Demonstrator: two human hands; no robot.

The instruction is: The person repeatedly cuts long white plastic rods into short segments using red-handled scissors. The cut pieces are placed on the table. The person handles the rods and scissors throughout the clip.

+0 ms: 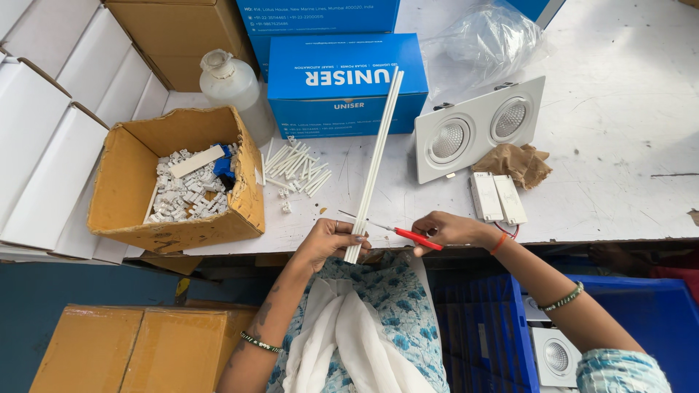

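My left hand (331, 240) grips the near end of a long thin white plastic tube (377, 156) that slants up across the white worktable (619, 167) toward the blue boxes. My right hand (450, 229) holds red-handled scissors (408, 234), their blades pointing left and meeting the tube just above my left fingers. A small pile of short cut white tube pieces (297, 169) lies on the table left of the tube.
An open cardboard box (127, 182) of small white plastic parts stands at left. Blue boxes (342, 80), a plastic bottle (229, 84), a twin white spotlight fitting (477, 127), crumpled brown paper (518, 164) and two white drivers (497, 198) sit behind. Blue crates (648, 320) are below right.
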